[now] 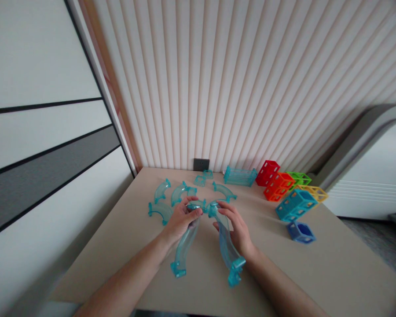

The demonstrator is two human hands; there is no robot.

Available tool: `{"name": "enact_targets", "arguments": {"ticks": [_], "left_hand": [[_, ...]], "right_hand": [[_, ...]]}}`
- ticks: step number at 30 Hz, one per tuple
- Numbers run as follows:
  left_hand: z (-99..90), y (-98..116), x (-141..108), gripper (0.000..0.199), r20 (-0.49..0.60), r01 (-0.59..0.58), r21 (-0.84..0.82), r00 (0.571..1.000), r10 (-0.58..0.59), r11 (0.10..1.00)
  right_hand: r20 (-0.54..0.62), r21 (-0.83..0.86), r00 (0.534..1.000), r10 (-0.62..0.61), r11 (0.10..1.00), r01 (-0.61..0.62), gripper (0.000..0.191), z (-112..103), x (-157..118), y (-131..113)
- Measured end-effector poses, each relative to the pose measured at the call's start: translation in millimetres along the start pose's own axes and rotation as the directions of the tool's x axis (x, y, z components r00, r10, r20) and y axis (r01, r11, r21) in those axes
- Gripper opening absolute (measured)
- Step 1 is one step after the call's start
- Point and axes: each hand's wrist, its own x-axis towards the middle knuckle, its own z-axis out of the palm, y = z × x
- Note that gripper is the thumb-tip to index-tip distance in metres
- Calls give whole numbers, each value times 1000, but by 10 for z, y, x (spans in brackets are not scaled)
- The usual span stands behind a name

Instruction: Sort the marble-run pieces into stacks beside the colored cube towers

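Beige tabletop (277, 240), two translucent teal curved plastic tracks (186, 247) (225, 237) gripped at mid-table.
Square multicoloured lattice plastic blocks (295, 205) stood aside near three o'clock. Left hand (177, 223) and right hand (239, 231) each clasped one track, far ends close together at twelve; joining couldn't be confirmed. Similar loose curved pieces (161, 192) (225, 191) lay unheld at ten and one.

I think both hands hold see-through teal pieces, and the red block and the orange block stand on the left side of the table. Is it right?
Not the side: the head view shows the red block and the orange block on the right side of the table. Both hands do hold see-through teal pieces.
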Motion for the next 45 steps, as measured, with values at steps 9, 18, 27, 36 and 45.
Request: {"name": "enact_targets", "arguments": {"ticks": [9, 18, 27, 36, 45], "left_hand": [[85, 80, -43, 53, -203, 42, 159, 979, -9, 986], [35, 19, -95, 48, -18, 173, 21, 985, -172, 985], [25, 11, -113, 67, 44, 176, 219, 981, -190, 960], [19, -73, -89, 60, 57, 109, 320, 989, -134, 941], [56, -49, -99, 54, 20, 60, 340, 997, -71, 939]], "right_hand": [[37, -10, 999, 30, 1000, -29, 41, -28, 40, -48], [17, -73, 1000, -26, 997, 27, 38, 11, 6, 27], [73, -37, 997, -34, 999, 37, 47, -14, 27, 52], [166, 11, 982, -86, 996, 85, 47, 11, 35, 7], [198, -35, 979, -48, 998, 56, 43, -11, 37, 0]]}}
